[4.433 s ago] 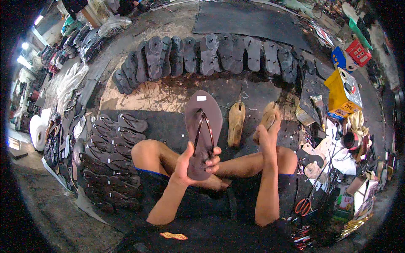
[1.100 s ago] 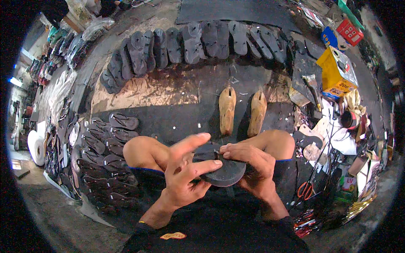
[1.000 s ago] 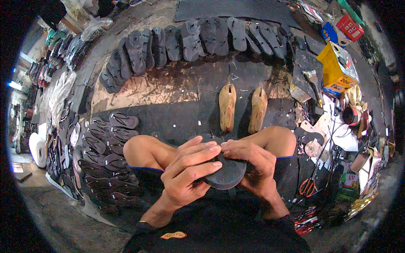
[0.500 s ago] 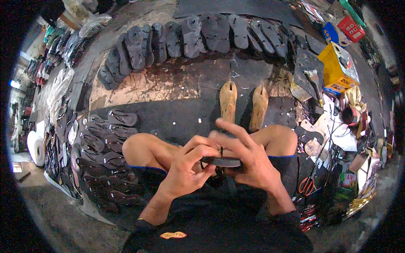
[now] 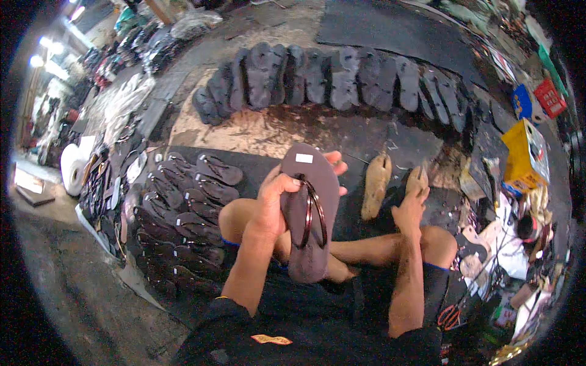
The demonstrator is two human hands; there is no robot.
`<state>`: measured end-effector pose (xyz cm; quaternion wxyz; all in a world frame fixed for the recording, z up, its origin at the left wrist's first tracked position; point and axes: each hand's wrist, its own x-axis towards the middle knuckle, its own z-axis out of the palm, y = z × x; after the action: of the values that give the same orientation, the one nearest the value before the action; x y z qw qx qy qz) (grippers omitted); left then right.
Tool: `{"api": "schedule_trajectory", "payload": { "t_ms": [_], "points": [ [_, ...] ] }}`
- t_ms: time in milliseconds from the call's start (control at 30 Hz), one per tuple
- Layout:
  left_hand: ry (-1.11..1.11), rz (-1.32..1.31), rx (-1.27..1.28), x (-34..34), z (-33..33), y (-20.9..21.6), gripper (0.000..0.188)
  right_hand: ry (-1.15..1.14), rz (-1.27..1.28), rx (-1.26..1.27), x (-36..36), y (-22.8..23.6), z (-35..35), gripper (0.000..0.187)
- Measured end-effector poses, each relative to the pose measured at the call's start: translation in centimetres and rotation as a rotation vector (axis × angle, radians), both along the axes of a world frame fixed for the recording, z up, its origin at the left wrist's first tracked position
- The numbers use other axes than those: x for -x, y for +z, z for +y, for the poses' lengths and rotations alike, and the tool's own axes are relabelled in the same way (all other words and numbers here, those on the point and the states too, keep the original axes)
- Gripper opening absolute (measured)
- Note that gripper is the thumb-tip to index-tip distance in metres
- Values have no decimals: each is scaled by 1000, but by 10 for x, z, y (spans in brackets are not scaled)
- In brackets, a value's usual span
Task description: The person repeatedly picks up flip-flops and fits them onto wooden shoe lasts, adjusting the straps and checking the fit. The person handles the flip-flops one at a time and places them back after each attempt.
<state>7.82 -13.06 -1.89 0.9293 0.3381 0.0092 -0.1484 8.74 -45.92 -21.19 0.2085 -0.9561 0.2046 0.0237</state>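
L hand [image 5: 271, 204] held brown flip-flop [image 5: 310, 213] up over dark mat [image 5: 257, 171], toe twd far edge, grip closed on it, thumb nr toe post, fingers behind; R hand [image 5: 409, 215] was at near end of R wooden last [image 5: 417, 177], can't tell if grip closed; dark slippers [image 5: 198, 227] lay nr mat's L edge

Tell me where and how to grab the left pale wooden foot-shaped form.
Probably across the middle of the left wooden form, from above, spanning its long sides: it is long and slim, points forward, and has a gap on either side. The right hand is at the other wooden form, so coming from the right looks crowded.
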Motion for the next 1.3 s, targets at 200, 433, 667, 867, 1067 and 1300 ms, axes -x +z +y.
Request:
{"api": "schedule_trajectory", "payload": {
  "t_ms": [200, 433, 667, 867, 1067, 1300],
  "points": [
    [34, 36, 244, 12, -4, 6, 70, -303, -232, -751, 0, -54, -63, 109],
    [583, -96, 59, 11, 32, -18, 56, -282, -377, -1439, 125, 148, 41, 57],
    [694, -335, -9, 14, 31, -22, 51, -186, -49, -1575, 181, 165, 80, 52],
    [402, -70, 87, 40, -8, -8, 49, 544, -606, -728, 165, 192, 100, 60],
    [202, 23, 306, 48, -21, -14, 48, 538, -795, -707, 168, 160, 116, 57],
    [339, 55, -133, 43, -25, -44, 55, 398, -507, -1010, 148, 123, 120, 59]
  ]
}}
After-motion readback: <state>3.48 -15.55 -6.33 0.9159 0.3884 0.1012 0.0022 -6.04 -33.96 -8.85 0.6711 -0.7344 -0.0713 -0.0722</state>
